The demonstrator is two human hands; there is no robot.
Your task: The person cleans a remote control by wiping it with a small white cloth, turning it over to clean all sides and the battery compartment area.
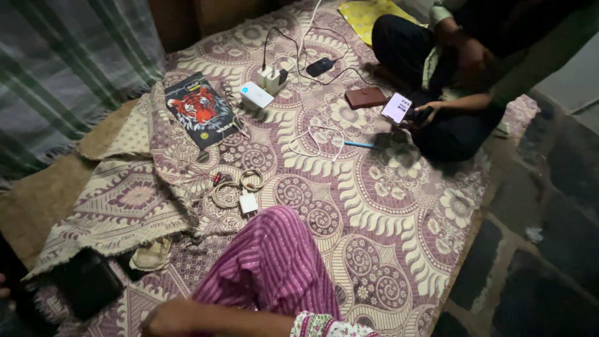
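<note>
Purple-striped knee (271, 262) raised mid-mat; wearer's forearm (206, 319) rests across it, hand (163, 318) loosely curled, grasping nothing, which side unclear; coiled cables (232, 187) and white charger (248, 203) just beyond; seated co-worker grips phone (397, 108)

My knee (274, 249) rises at the near edge of the patterned mat (387, 212), and just beyond the knee lie the coiled cables (234, 187) with a small adapter (248, 203) touching them. Farther beyond the knee and to its left a notebook (201, 110) lies on the mat, with the power strip (262, 87) just to the notebook's right. Far right of the knee another person (462, 81) sits holding a phone (397, 108), a wallet (365, 97) just left of it.
</note>
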